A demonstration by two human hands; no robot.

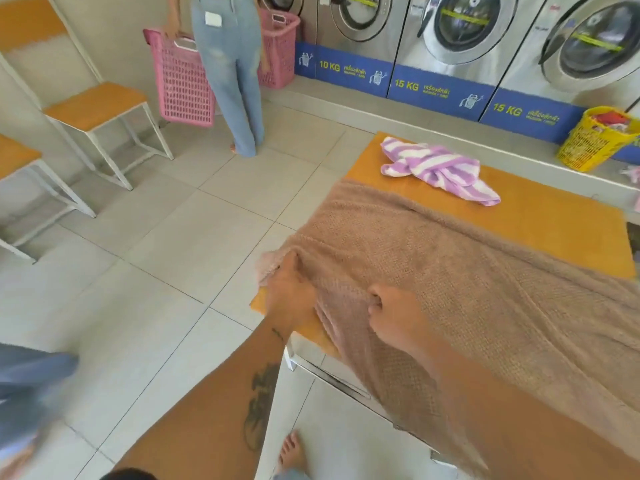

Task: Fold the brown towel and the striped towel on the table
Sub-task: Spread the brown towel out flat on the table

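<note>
2 bare hands meet the brown towel (450,271) at the near left corner of the table (547,220). The left hand (289,294) grips the towel's corner, its fingers pressed together over a turned-up flap of paler underside (motion blur hides the fingertips). The right hand (394,315), just beside it toward the table's middle, pinches a ridge of cloth between thumb and curled fingers. The brown towel lies spread across most of the table and hangs over its near edge. At the table's far end, apart from the brown towel, sits the striped towel (436,168), crumpled in a loose heap. Beyond the table's far right corner stands 1 yellow basket (588,143) on a ledge below a row of washing machines (460,29). Far to the table's left, a person (228,64) in jeans holds a pink basket (183,84).
</note>
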